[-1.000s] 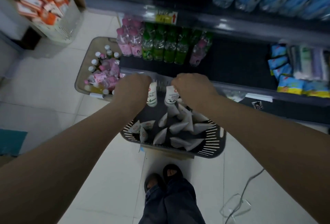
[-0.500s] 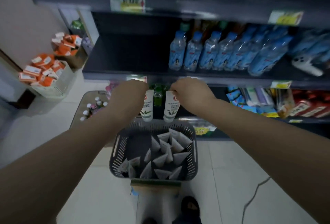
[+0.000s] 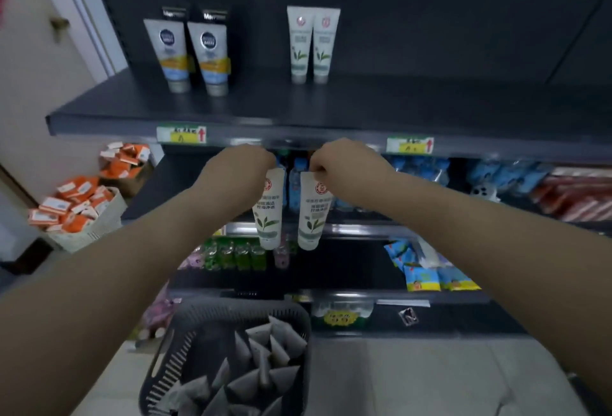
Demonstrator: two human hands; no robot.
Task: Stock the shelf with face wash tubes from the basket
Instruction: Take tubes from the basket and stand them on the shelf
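Hanging from each hand (image 3: 241,170) (image 3: 344,167), one tube (image 3: 269,213) (image 3: 313,213).

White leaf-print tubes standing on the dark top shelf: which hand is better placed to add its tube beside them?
Probably the right hand: its white plastic tube hangs just below the bare dark shelf right of the standing pair.

One head-worn view faces the shelf (image 3: 397,107) from close by, tilted down to catch the basket (image 3: 231,309) below.
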